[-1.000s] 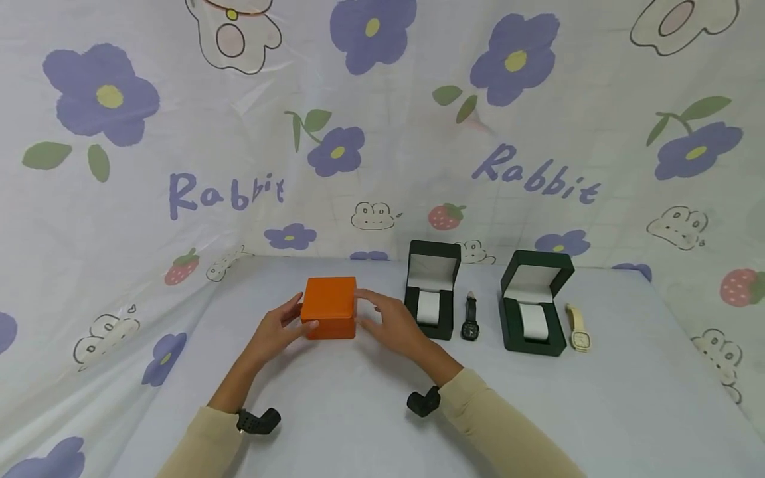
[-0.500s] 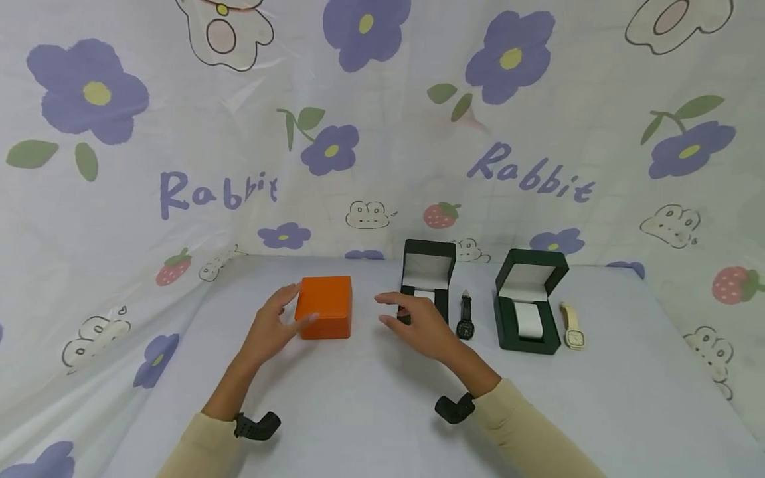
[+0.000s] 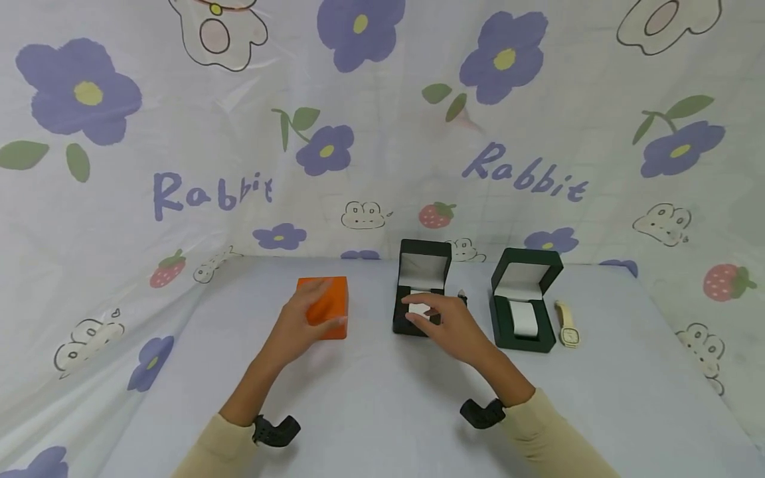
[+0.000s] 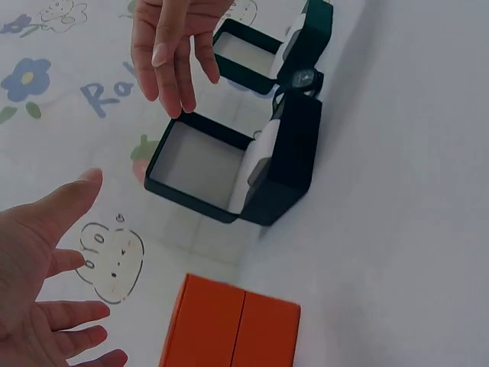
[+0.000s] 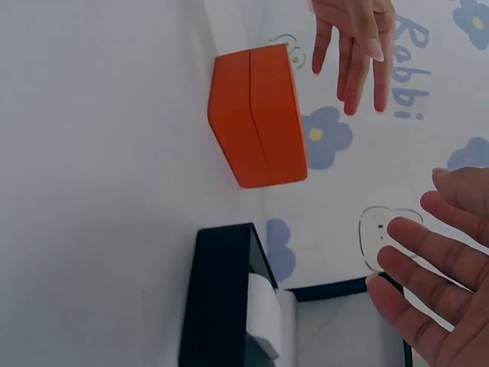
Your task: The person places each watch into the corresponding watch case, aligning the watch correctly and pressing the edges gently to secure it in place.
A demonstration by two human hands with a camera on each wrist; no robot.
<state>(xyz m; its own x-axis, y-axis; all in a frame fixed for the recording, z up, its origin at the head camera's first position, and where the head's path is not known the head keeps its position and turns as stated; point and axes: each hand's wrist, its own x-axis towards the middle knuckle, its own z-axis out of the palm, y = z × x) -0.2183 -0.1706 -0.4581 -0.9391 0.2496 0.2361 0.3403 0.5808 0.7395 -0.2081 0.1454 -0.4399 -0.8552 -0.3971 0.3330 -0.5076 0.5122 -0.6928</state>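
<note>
A closed orange box (image 3: 335, 309) stands on the white-covered table at the left. My left hand (image 3: 295, 332) hovers over its near left side with fingers spread, and in the left wrist view the fingers (image 4: 80, 313) are apart from the box. My right hand (image 3: 457, 325) is over the front of an open dark green watch box (image 3: 402, 318), fingers relaxed and holding nothing. A white cushion (image 3: 418, 307) lies inside that box. The black watch (image 4: 304, 79) is mostly hidden behind my right hand in the head view.
To the right stands a second open green watch box (image 3: 499, 325) with a white cushion (image 3: 524, 320). A gold watch (image 3: 568, 332) lies beside it. A white cloth (image 3: 382, 159) printed with flowers and rabbits hangs behind the table.
My right hand has left the orange box and moved right, over the nearer-left green box. The left hand has let go of the orange box's side and risen over it.
</note>
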